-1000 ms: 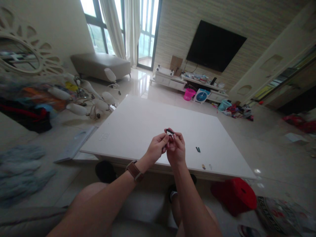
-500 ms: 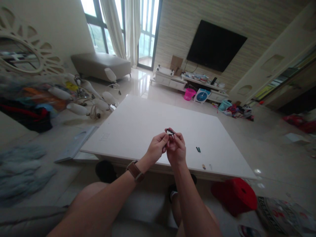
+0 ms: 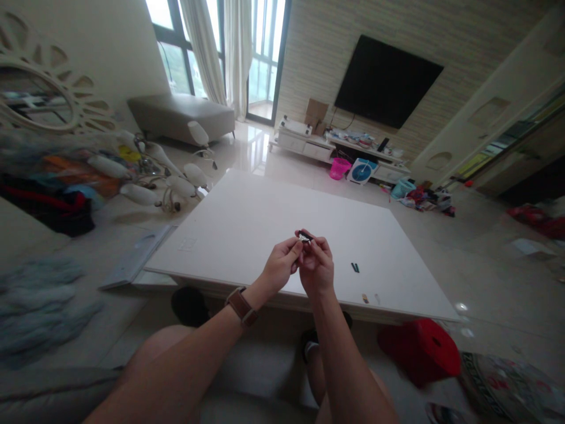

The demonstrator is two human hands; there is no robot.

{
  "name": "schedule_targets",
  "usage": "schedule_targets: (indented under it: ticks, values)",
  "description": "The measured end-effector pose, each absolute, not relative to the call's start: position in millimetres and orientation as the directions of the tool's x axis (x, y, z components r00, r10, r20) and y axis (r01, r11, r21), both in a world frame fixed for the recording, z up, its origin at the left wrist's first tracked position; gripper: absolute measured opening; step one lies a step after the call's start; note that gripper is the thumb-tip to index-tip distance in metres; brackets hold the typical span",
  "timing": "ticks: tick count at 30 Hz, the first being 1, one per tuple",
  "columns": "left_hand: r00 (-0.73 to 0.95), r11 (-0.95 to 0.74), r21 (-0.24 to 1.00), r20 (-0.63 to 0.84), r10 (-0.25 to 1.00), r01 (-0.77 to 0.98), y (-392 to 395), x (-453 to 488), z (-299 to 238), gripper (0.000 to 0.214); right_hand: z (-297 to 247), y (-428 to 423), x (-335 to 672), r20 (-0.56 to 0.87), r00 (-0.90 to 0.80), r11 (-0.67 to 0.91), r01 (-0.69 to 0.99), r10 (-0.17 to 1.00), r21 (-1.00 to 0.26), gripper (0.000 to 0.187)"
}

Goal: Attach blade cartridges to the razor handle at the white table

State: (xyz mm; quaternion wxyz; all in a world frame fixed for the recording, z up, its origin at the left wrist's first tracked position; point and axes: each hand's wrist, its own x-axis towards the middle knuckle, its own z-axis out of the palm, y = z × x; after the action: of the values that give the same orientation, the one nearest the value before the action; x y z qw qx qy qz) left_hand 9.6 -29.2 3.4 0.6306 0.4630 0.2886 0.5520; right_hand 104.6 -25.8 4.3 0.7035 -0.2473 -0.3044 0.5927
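Over the white table (image 3: 265, 206), my two hands meet around a small black and silvery object (image 3: 304, 237), too small to name. My left hand (image 3: 285, 258), with a brown watch strap (image 3: 242, 306) at the wrist, pinches it from the left. The fingers of my right hand (image 3: 318, 265) are closed on its right side. Part of the object is hidden by my fingertips. Two short dark green sticks (image 3: 355, 267) lie on the table to the right of my hands. Nearer the edge are a small brownish piece (image 3: 365, 298) and a small clear piece (image 3: 377, 298).
A thin clear square (image 3: 188, 244) lies on the table's left. On the floor are a red roll-like object (image 3: 424, 352) at right, a printed sack (image 3: 507, 383) and a lamp with several white shades (image 3: 179, 186). A pink bin (image 3: 339, 168) stands by the TV cabinet.
The object between my fingers has turned slightly, with more of its black part showing. My hands stay nearly in place, and the table pieces have not moved.
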Motion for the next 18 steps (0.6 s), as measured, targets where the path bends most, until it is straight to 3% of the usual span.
schedule_targets:
  ticks: [5,12,18]
  values:
    - [0.197,-0.118,0.930,0.196,0.961,-0.349,-28.6,11.0,-2.6,0.048,1.6,-24.5,105.2,0.161,0.125,0.203,-0.670,0.979,-0.714,0.009]
    - [0.072,-0.313,0.949,0.314,0.947,-0.031,-34.3,10.3,-2.3,0.034,3.7,-27.3,103.1,0.219,0.131,0.253,-0.607,0.967,-0.753,0.009]
    - [0.088,-0.284,0.954,0.292,0.952,-0.099,-35.8,10.4,-3.1,0.036,6.5,-30.9,102.8,0.296,0.157,0.333,-0.546,0.942,-0.769,0.008]
